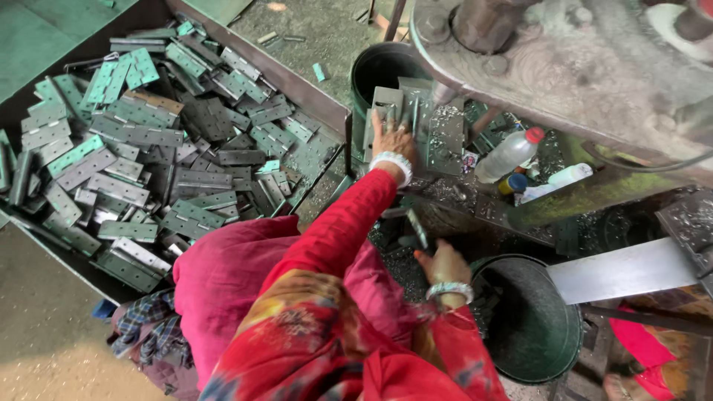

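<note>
My left hand point(394, 139) reaches forward onto a stack of flat metal hinge plates point(445, 134) lying on a bench under a machine; the fingers rest spread on the plates. My right hand point(443, 263) is lower, near my lap, closed around a thin green-grey metal plate point(417, 228) that sticks up and to the left. Both wrists wear white bangles, and the sleeves are red.
A large metal tray point(312, 93) at the left is heaped with several green and grey hinge plates point(141, 148). A dark bucket point(535, 327) stands at the lower right, another bucket point(382, 67) at the top centre. A plastic bottle point(509, 154) lies on the bench.
</note>
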